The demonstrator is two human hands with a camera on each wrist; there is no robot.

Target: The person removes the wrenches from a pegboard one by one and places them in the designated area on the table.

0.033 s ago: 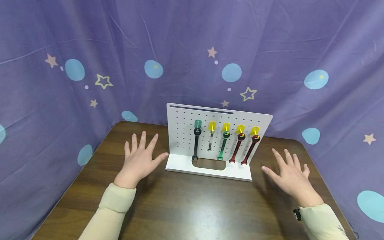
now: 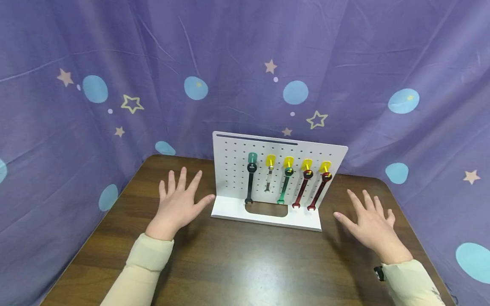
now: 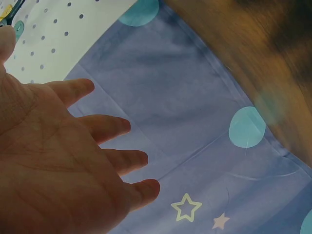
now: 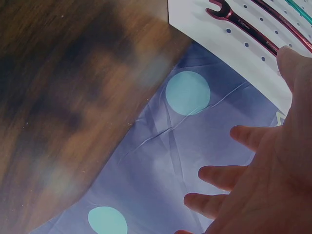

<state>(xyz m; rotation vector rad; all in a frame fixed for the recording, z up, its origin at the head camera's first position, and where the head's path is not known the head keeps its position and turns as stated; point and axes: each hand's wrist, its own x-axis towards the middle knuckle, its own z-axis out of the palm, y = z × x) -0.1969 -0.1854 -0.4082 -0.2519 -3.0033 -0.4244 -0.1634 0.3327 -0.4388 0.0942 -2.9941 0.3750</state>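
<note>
A white pegboard stand [image 2: 233,170] is upright near the back of the table, with several wrenches hanging in a row. From left to right these are a black wrench [image 2: 250,182] on a green hook, a small silver wrench [image 2: 269,180], a green wrench [image 2: 285,187] and two dark red wrenches [image 2: 302,191], the last four on yellow hooks [image 2: 307,164]. My left hand [image 2: 176,208] is spread to the left of the stand, its thumb tip right by the board's edge, palm empty. To the right of the stand, my right hand [image 2: 371,227] has its fingers spread and holds nothing.
The stand's base has a cut-out slot [image 2: 266,209] below the wrenches. Brown wood tabletop [image 2: 229,263] extends in front of and beside it. A purple curtain [image 2: 245,51] with stars and blue dots hangs behind and along both sides.
</note>
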